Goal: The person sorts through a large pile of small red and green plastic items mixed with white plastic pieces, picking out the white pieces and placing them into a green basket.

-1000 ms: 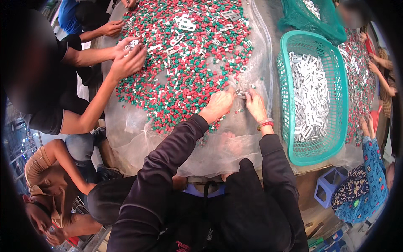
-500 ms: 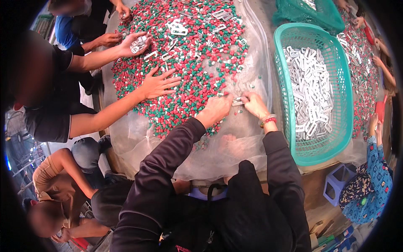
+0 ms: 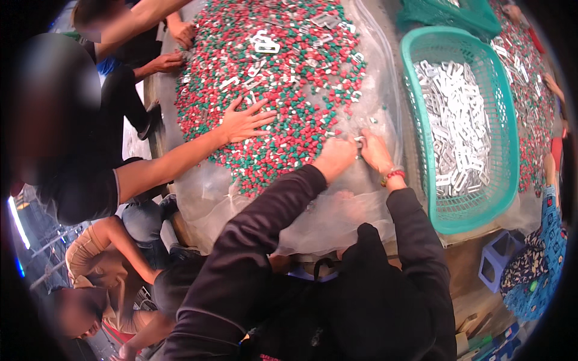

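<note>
My left hand (image 3: 336,158) is closed in a fist over the sheet-covered table, its fingers against one end of a silver metal buckle (image 3: 360,141). Pinching the other end is my right hand (image 3: 376,151), with a red beaded bracelet at its wrist. Only a small bit of the buckle shows between the two hands. Left of them spreads a wide layer of small red, green and white cone-shaped pieces (image 3: 283,129). More slotted metal buckles (image 3: 265,43) lie scattered on that layer, farther from me.
To the right stands a teal plastic basket (image 3: 512,180) holding many silver buckles (image 3: 454,129). A co-worker's spread hand (image 3: 244,123) rests on the pieces at left. Green netting (image 3: 457,18) lies behind the basket. A purple stool (image 3: 497,256) is at lower right.
The view has shifted, moving the scene slightly rightward. Less of the buckle shows between my hands. The co-worker's hand that held several buckles has left its place, and that arm now reaches toward the far side.
</note>
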`<action>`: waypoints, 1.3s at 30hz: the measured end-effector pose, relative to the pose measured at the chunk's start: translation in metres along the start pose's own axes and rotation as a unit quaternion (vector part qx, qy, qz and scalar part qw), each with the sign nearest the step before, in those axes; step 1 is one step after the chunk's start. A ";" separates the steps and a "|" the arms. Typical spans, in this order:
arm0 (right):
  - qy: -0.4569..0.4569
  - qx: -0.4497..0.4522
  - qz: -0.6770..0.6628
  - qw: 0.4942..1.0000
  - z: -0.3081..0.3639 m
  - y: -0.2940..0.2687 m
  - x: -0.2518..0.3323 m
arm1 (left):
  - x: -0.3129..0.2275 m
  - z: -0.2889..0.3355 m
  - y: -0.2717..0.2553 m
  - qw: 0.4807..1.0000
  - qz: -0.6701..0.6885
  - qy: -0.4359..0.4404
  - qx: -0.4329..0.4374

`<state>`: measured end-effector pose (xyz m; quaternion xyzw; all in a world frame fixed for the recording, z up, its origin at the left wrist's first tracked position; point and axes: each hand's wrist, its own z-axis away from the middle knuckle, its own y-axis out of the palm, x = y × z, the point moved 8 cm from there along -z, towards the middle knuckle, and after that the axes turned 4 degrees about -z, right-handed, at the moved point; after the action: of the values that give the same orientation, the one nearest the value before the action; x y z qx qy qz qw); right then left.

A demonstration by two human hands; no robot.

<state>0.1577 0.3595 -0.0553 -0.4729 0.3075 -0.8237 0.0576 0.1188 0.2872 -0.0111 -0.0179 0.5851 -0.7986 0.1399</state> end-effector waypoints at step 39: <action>0.223 0.149 -0.766 0.584 0.082 0.002 0.074 | 0.279 -0.031 -0.103 0.923 -0.103 -0.297 -0.221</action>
<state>0.1839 0.2924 0.0289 -0.3193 -0.2923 -0.6764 -0.5959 -0.1756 0.2764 0.0383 -0.3453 0.6733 -0.6168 0.2168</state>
